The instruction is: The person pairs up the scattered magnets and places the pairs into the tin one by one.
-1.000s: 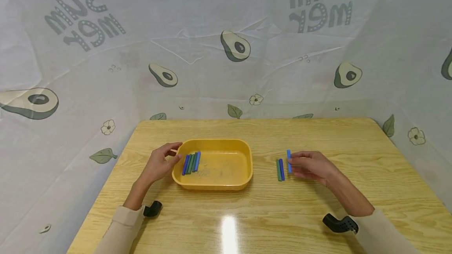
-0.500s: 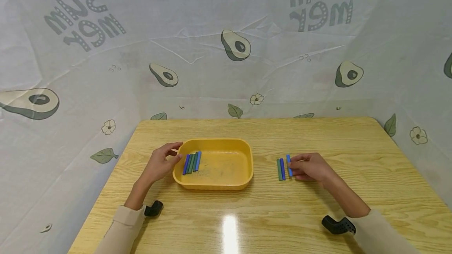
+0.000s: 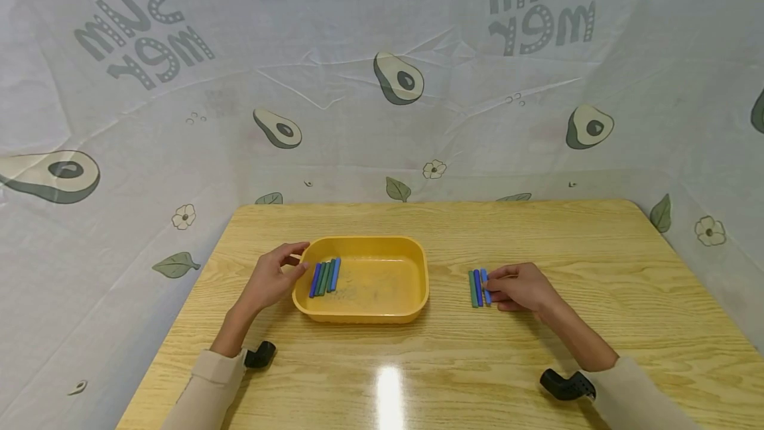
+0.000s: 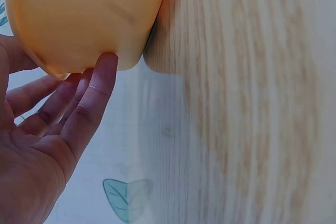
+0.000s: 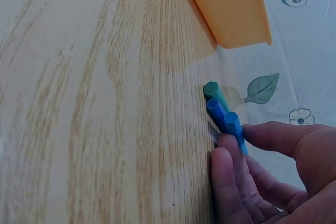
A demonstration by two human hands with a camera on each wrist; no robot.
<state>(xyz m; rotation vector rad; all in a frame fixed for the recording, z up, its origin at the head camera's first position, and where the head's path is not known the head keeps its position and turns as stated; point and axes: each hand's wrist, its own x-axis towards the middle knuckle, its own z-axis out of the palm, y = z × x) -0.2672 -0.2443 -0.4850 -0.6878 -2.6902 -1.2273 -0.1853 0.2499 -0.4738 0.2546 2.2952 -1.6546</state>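
In the head view, my right hand (image 3: pixel 524 285) pinches a light blue chalk stick (image 3: pixel 486 284) between thumb and fingers. It lies close beside a dark blue chalk stick (image 3: pixel 477 287), with a green chalk stick (image 3: pixel 472 289) to the left of that. The right wrist view shows the ends of the light blue stick (image 5: pixel 232 120), dark blue stick (image 5: pixel 215 109) and green stick (image 5: pixel 212 89) side by side. My left hand (image 3: pixel 273 277) holds the left end of a yellow plastic tray (image 3: pixel 382 317), fingers against the wall (image 4: pixel 89 19).
Several blue and green sticks (image 3: pixel 324 277) lie in a row at the tray's left end, beside dusty marks on its floor. The wooden table (image 3: pixel 453 370) ends at a patterned cloth (image 3: pixel 334 171) behind. A black wrist mount (image 3: pixel 567 385) hangs under the right sleeve.
My right hand has brought the light blue chalk stick down and left, up beside the dark blue one. My left hand and the tray have stayed in place.
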